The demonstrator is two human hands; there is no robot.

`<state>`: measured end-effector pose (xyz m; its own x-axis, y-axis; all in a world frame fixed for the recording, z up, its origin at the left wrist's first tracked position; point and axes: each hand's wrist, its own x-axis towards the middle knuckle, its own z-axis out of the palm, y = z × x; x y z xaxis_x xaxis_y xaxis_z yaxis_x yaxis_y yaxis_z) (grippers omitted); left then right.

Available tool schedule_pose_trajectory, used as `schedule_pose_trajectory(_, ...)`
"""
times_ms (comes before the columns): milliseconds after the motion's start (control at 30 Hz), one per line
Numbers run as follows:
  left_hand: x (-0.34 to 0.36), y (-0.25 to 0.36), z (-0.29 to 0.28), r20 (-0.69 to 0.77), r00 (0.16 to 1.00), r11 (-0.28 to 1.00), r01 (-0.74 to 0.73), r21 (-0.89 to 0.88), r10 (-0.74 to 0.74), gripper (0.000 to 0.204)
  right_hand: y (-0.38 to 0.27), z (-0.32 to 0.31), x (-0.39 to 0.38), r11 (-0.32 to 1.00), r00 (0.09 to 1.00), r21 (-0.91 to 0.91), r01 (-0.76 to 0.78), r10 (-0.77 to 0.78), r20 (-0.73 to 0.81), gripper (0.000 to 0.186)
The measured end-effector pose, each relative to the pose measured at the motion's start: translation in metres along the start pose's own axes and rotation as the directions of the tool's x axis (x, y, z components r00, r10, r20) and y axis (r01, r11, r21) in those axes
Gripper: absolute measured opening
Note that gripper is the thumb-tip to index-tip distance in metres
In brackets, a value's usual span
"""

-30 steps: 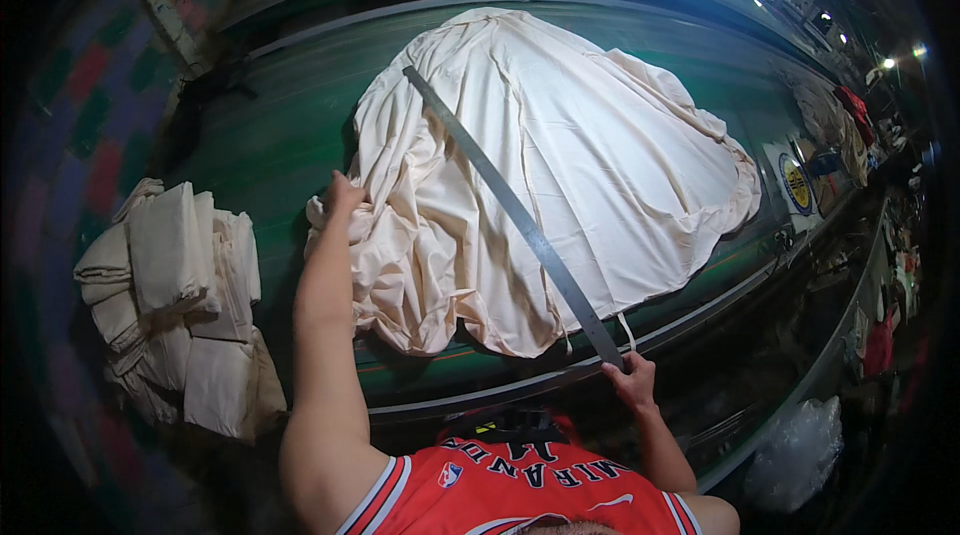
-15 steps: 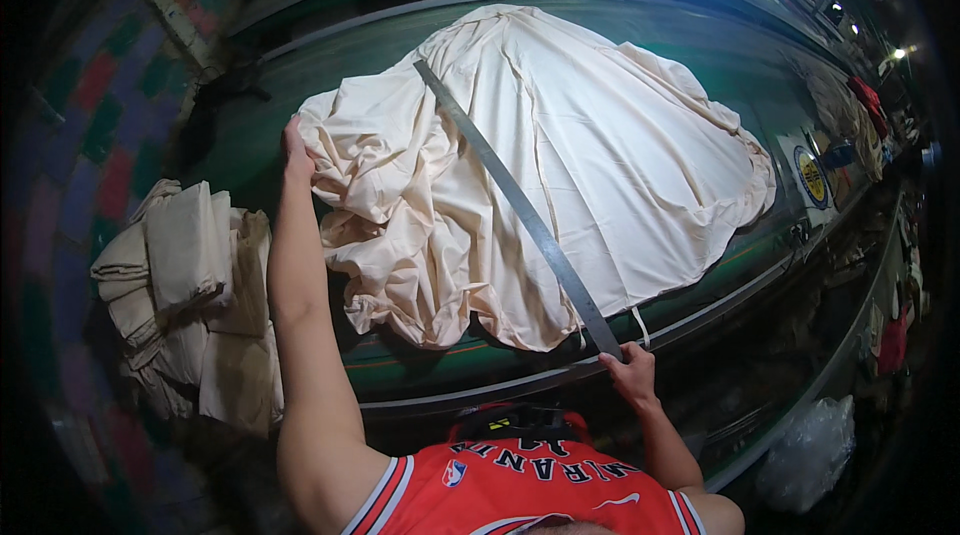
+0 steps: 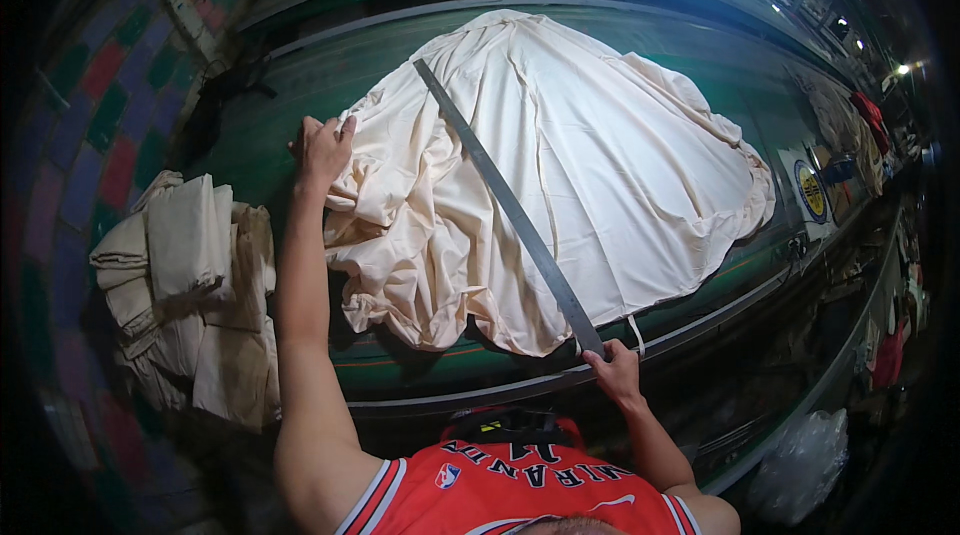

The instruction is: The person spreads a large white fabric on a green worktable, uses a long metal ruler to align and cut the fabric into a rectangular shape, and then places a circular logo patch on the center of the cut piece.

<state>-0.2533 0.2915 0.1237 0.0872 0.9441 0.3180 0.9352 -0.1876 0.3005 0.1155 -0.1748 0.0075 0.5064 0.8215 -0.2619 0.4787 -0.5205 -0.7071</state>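
Note:
A large cream cloth [image 3: 620,175] lies spread over the green table, smooth on the right and bunched into folds on the left. Across it, slanting from the upper left to the near edge, rests a long flat metal ruler [image 3: 515,210]. My right hand [image 3: 617,371] is closed round the ruler's near end, just past the cloth's front hem. At the cloth's left edge is my left hand [image 3: 322,157], its fingers apart and touching the crumpled fabric. A narrow cloth tie [image 3: 637,335] hangs from the hem beside my right hand.
Folded cream cloths [image 3: 190,265] are stacked to the left of my left arm. The table's front edge [image 3: 430,402] runs close to my body. A round blue and yellow emblem [image 3: 811,191] and more fabric [image 3: 840,120] lie on the right. Clear plastic [image 3: 805,460] sits at the lower right.
My left hand has moved slightly right, onto the cloth's edge, and its fingers have spread. The bunched upper left part is drawn in and flatter. The ruler's near end has shifted slightly left.

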Motion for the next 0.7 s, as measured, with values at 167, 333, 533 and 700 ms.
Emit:
schedule_pose_trajectory(167, -0.016, 0.005, 0.013, 0.139, 0.989, 0.998, 0.055, 0.013, -0.057, 0.029, -0.005, 0.023, 0.017, 0.996, 0.999, 0.086, -0.026, 0.022, 0.047, 0.040)
schedule_pose_trajectory(333, -0.029, 0.022, 0.034, 0.174, 0.984, 0.998, 0.030, 0.054, -0.039, 0.028, -0.025, 0.053, 0.047, 0.999, 0.998, 0.034, 0.034, -0.036, 0.060, 0.035)
schedule_pose_trajectory(533, -0.040, 0.038, 0.070, 0.062, 0.972, 0.944, -0.205, -0.257, 0.228, 0.026, -0.053, 0.086, 0.072, 0.966, 0.986, 0.236, -0.100, 0.065, 0.152, 0.033)
schedule_pose_trajectory(700, -0.026, 0.038, 0.084, 0.055, 0.959, 0.876, -0.231, -0.423, 0.280, 0.026, -0.069, 0.110, 0.104, 0.992, 0.995, 0.126, -0.012, -0.001, 0.103, 0.042)
